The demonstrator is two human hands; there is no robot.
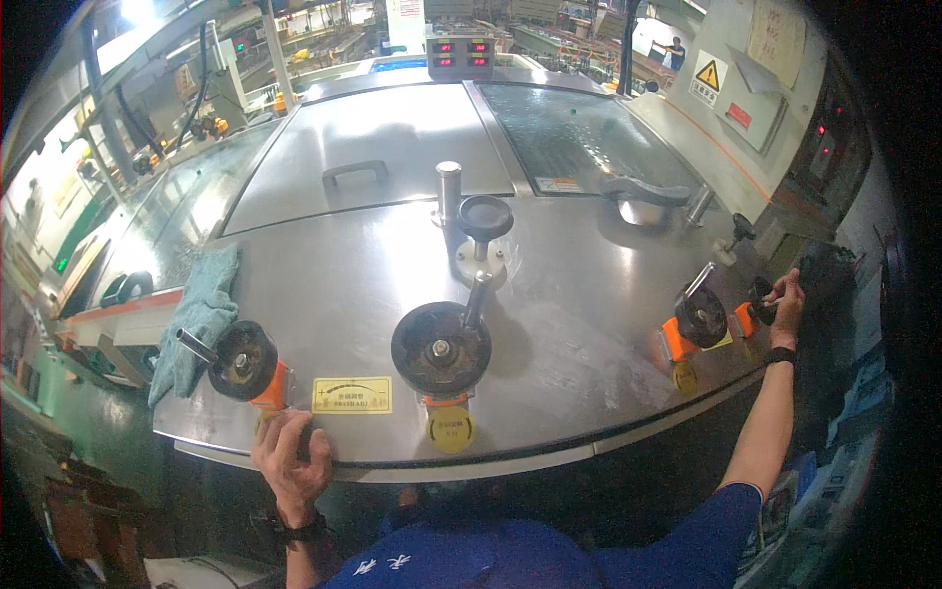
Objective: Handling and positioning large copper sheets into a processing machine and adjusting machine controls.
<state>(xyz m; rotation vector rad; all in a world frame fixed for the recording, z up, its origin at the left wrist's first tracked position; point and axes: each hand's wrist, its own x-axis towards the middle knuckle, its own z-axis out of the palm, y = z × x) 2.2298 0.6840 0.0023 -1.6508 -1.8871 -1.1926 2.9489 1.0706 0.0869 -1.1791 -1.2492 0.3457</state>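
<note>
My left hand [287, 459] rests on the front edge of a large steel machine top [373, 285], fingers spread, just below the left black handwheel [242, 360] and a yellow label [351, 395]. My right hand [788, 297] reaches far right and grips a small black knob [761, 298] at the machine's right edge, beside the right black handwheel [701, 315]. A larger black handwheel [441, 348] with a crank handle sits at the front middle, between my arms.
A teal cloth [199, 319] lies on the left of the top. A small black knob [485, 218] and a steel post [448, 188] stand behind the middle wheel. A handled lid [355, 172], a glass panel [579, 137], a red digit display [459, 54] lie farther back.
</note>
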